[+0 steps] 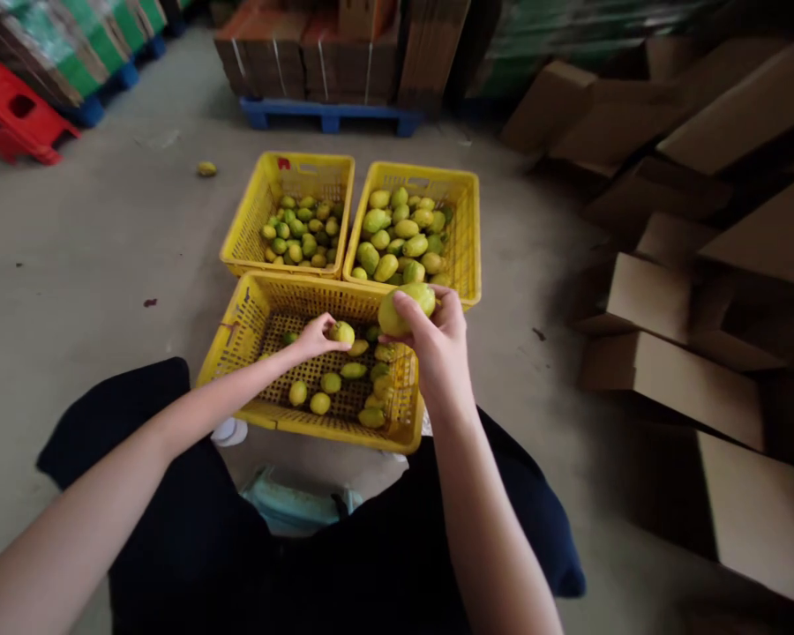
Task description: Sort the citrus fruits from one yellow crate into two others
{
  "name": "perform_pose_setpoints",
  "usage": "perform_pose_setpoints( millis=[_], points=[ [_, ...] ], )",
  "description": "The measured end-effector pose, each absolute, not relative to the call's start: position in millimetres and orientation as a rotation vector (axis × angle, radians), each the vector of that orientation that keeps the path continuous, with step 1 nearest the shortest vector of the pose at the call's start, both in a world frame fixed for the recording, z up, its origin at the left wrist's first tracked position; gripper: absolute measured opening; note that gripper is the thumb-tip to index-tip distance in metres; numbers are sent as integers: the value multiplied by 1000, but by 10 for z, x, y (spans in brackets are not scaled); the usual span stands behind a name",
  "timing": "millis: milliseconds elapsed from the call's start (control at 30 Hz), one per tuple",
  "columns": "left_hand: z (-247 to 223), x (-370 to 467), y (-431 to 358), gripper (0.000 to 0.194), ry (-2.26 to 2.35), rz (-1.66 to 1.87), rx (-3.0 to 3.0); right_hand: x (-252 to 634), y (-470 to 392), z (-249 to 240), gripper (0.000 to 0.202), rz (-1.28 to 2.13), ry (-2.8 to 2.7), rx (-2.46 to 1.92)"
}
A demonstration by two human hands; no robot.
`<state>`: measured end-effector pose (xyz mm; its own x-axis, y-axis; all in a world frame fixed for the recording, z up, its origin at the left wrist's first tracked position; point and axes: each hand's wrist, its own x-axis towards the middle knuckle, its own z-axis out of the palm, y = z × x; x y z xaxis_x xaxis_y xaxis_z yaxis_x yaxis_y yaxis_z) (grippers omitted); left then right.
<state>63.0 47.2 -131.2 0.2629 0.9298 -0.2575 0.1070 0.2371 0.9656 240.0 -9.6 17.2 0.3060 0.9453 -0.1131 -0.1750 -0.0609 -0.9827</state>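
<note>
My right hand grips a large yellow-green fruit, raised over the right end of the near yellow crate. Inside that crate, my left hand has its thumb and fingers round a smaller green-yellow fruit. Several fruits lie loosely in the near crate, mostly toward its right side. Behind it stand two more yellow crates side by side. The back left crate holds many small fruits, and the back right crate holds larger ones.
A lone fruit lies on the floor at the left. Open cardboard boxes crowd the right side. Beyond the crates, a blue pallet bears stacked cardboard. A red stool stands far left. A light-blue seat shows between my legs.
</note>
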Motion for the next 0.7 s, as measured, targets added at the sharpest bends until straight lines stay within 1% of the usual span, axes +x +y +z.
perform_pose_setpoints(
  millis=[67,167,233,267,333,500,700],
  points=[
    [-818,416,607,52,1206,865,1269,2334,-55,134,44,1131,-875,-1261],
    [-74,181,579,53,1127,1026,1399,2207,-15,54,51,1102,-1090,-1192],
    [243,83,445,53,1091,1098,1502,2112,-10,15,52,1026,-1254,-1131],
    [322,46,369,53,1079,1126,1531,2064,-14,2,53,981,-1321,-1107],
    [341,-13,242,54,1045,1166,1510,1976,-30,-11,55,890,-1404,-1095],
    [116,-124,164,56,1049,1237,1319,1829,-71,-1,52,703,-1429,-1121],
    [162,-173,151,57,1015,1315,1434,1760,-78,58,52,608,-1482,-1052]
  ],
)
